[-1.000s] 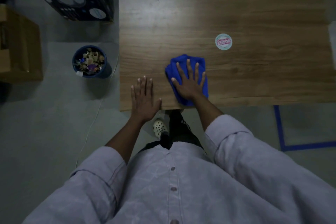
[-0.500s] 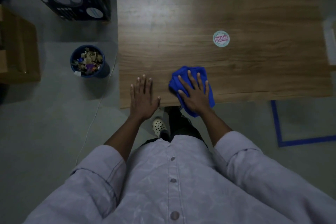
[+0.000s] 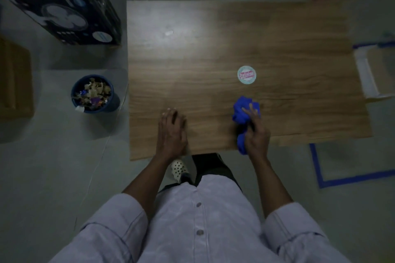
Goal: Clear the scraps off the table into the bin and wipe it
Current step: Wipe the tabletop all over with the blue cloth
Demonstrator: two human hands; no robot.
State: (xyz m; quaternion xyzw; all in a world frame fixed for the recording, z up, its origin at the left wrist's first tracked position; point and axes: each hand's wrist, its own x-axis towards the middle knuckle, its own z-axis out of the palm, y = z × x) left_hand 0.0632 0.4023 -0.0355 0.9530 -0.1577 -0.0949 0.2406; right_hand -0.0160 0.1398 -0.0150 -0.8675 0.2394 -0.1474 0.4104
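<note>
A wooden table (image 3: 213, 49) fills the middle of the view. My right hand (image 3: 255, 134) grips a bunched blue cloth (image 3: 242, 111) near the table's front edge, right of centre. My left hand (image 3: 172, 132) rests palm down on the table near the front edge, fingers slightly curled, holding nothing. A dark blue bin (image 3: 94, 94) full of paper scraps stands on the floor left of the table. A round white sticker (image 3: 246, 74) with pink lettering sits on the tabletop beyond the cloth.
A black printed box (image 3: 64, 13) stands at the far left of the table. A brown cardboard box (image 3: 15, 83) is at the left edge. Blue tape (image 3: 342, 179) marks the floor on the right. A white frame (image 3: 365, 74) lies past the table's right edge.
The cloth was flat under my right palm; now it is bunched up in my right hand and has shifted right. My left hand stays near the front edge.
</note>
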